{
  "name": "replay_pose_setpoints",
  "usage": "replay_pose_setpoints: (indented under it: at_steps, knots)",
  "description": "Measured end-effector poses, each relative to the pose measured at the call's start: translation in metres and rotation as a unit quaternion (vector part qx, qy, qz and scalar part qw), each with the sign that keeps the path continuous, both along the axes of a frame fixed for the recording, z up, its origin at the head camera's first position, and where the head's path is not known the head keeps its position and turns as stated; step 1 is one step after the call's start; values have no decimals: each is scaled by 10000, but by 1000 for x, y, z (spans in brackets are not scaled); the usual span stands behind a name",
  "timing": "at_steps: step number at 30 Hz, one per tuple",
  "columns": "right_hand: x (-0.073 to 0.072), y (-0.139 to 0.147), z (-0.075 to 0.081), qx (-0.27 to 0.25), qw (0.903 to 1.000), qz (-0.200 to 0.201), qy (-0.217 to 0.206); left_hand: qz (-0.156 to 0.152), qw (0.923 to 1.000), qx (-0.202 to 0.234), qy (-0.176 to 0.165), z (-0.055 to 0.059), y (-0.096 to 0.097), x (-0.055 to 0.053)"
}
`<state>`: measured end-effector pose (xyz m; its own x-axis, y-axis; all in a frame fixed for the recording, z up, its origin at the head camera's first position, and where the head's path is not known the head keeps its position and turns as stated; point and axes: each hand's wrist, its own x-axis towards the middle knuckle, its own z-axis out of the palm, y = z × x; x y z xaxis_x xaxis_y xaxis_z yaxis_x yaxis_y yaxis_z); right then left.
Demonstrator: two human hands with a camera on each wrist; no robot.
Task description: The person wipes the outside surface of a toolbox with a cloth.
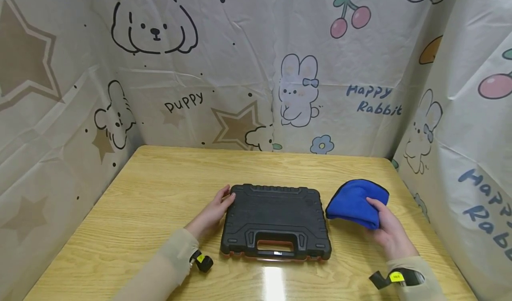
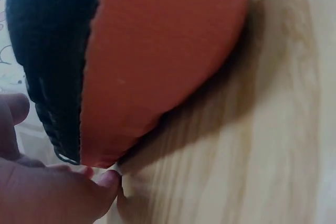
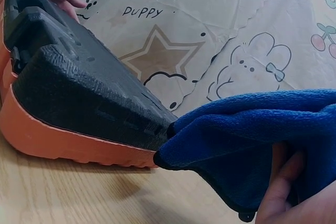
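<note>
A black tool case (image 1: pixel 276 212) with an orange lower half (image 2: pixel 163 61) lies flat on the table, its carry handle toward the person. My left hand (image 1: pixel 214 210) is at the case's left side, thumb over the top edge and fingertips right at the back left corner. To the right of the case, my right hand (image 1: pixel 390 230) grips a folded blue cloth (image 1: pixel 356 203) with dark edging, the thumb on top. In the right wrist view the cloth (image 3: pixel 247 140) hangs in folds, its left corner overlapping the case's side (image 3: pixel 84 108).
The wooden table (image 1: pixel 172 172) has its far edge against a printed curtain (image 1: pixel 224 70) with puppies, rabbits and stars. More of that curtain (image 1: pixel 472 136) hangs close along the right side. Light reflects on the table in front of the case.
</note>
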<state>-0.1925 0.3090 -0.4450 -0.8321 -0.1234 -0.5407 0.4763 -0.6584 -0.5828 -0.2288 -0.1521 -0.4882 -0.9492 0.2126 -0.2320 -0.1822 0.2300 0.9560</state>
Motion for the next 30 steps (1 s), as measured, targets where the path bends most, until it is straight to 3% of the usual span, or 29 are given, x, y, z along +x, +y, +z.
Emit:
replay_pose_setpoints:
  at_steps: [7,19,23,25,27,30]
  knots:
    - [0,0,0,16,10000,18,70,-210,9997,-141,56,-4,3,4]
    - [-2,-2,-2,198,9998,27,13,-116,9980,-572,245,-10,4,5]
    - [-5,-3,-4,676,9976,140,51,-183,9968,-726,283,-9,4,5]
    - [-7,-5,-5,1327,9902,371,240,-188,9964,-792,248,-9,4,5]
    - [-10,-7,-5,2162,9726,651,545,-179,9962,-833,203,-9,4,5]
    - [-15,-9,-2,3434,9267,1032,1122,-167,9958,-876,216,-10,4,5]
